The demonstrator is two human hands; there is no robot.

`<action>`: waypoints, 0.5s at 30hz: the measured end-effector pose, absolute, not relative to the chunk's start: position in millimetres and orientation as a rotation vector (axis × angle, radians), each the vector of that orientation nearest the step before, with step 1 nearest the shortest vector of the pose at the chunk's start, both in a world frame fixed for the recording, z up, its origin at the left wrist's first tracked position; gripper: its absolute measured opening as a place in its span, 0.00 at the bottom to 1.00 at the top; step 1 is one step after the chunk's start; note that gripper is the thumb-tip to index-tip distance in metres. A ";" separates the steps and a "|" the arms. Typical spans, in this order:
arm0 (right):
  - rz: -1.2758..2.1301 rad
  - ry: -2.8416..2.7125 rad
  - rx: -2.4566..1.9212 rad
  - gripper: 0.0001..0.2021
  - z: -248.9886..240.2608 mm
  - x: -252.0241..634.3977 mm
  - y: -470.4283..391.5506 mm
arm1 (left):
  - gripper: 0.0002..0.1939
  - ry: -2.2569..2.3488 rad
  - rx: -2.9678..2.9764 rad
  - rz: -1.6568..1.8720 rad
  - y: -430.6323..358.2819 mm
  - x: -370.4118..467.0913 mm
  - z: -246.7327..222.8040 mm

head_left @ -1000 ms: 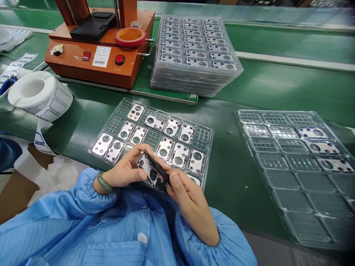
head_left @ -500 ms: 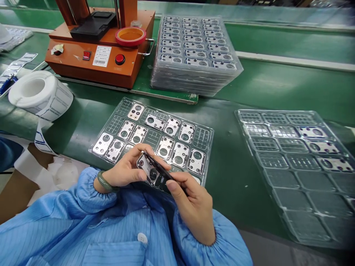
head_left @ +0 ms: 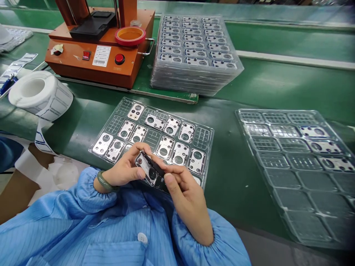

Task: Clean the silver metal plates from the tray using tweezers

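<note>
My left hand (head_left: 124, 170) holds a small silver metal plate with a black edge (head_left: 144, 169), thumb at its near side and fingers behind it. The plate is tilted and shows a round dark opening. At its right end, my right hand (head_left: 187, 201) pinches the black part between thumb and fingertips. The fingers hide much of that end. Beneath both hands lies a clear plastic tray (head_left: 201, 137), where similar silver plates (head_left: 165, 147) sit in some compartments and others are bare.
To the right is another clear tray (head_left: 296, 179) with a few plates. A tall stack of filled trays (head_left: 191, 79) stands behind. An orange machine (head_left: 90, 70) carries a red tape roll (head_left: 130, 36). At left sits a white label roll (head_left: 41, 92) above a cardboard box (head_left: 37, 159).
My right hand has moved left along the black part, closer to my left hand. The plate has shifted slightly left within my left hand's hold.
</note>
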State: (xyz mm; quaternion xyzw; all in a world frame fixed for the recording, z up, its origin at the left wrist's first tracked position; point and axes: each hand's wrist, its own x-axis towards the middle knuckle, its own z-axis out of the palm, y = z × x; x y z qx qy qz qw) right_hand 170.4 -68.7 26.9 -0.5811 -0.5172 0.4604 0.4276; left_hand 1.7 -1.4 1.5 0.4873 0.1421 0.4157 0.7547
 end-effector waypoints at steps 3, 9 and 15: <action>1.010 -1.299 -1.438 0.09 26.4 169.8 -72.7 | 0.23 0.345 1.050 0.893 -1.5 1.3 0.1; 0.873 -1.442 -1.441 0.07 29.0 173.2 -75.6 | 0.21 0.286 1.025 0.878 -2.9 1.2 3.5; 1.115 -1.418 -1.505 0.22 25.5 171.1 -70.5 | 0.23 0.326 1.046 0.879 -3.2 0.2 0.4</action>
